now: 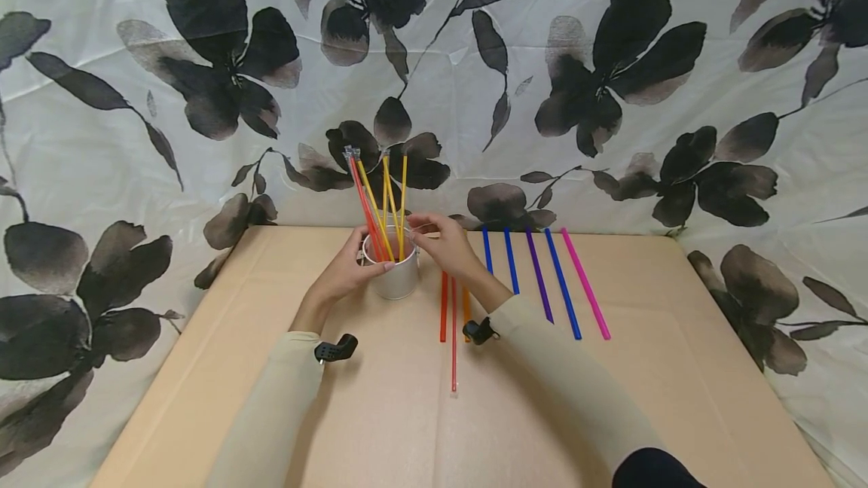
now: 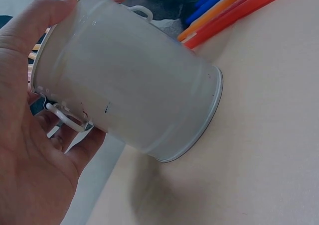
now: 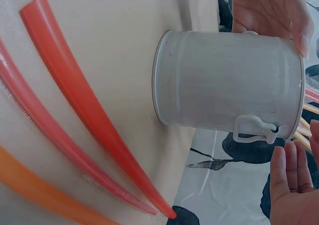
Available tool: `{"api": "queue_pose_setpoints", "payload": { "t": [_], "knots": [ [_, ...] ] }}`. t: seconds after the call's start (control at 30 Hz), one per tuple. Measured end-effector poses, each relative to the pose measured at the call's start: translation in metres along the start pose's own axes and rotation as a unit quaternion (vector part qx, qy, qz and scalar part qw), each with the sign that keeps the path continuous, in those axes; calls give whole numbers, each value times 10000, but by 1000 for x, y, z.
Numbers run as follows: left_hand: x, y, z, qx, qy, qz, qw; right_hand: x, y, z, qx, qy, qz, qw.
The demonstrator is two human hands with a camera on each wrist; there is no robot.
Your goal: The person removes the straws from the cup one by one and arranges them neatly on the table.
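A small white metal bucket (image 1: pixel 396 281) stands near the table's back edge, holding red straws (image 1: pixel 367 205) and yellow straws (image 1: pixel 404 198) that lean in it. My left hand (image 1: pixel 342 273) grips its left side; in the left wrist view that hand (image 2: pixel 37 140) has its thumb at the rim and fingers by the handle loop. On the right side, my right hand (image 1: pixel 454 251) is beside the rim. Its fingers look extended near the other loop in the right wrist view, where the hand (image 3: pixel 296 200) does not grip the bucket (image 3: pixel 224 80). Any light contact is unclear.
Right of the bucket lie red straws (image 1: pixel 444 311) and an orange straw (image 1: pixel 466 315), partly under my right forearm. Farther right are blue straws (image 1: pixel 563 285), a purple straw (image 1: pixel 539 277) and a pink straw (image 1: pixel 586 285). A floral cloth (image 1: pixel 475 96) hangs behind the table (image 1: pixel 380 413).
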State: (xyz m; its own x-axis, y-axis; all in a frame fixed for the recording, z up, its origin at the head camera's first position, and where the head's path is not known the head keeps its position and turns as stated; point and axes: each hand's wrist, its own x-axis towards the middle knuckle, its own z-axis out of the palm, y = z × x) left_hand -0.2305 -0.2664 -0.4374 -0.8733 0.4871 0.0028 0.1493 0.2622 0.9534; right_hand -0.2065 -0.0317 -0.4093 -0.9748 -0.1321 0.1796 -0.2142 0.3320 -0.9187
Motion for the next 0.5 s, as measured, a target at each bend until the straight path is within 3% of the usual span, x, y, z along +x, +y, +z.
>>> {"api": "queue_pose_setpoints", "payload": {
  "t": [0.2,0.5],
  "knots": [
    [-1,3,0,-71,-78,-77,9999,5,0,6,130,-284,211,9993],
    [-2,-2,1,-110,12,72,9999,8,-2,11,-50,-533,260,9982]
  ]
}}
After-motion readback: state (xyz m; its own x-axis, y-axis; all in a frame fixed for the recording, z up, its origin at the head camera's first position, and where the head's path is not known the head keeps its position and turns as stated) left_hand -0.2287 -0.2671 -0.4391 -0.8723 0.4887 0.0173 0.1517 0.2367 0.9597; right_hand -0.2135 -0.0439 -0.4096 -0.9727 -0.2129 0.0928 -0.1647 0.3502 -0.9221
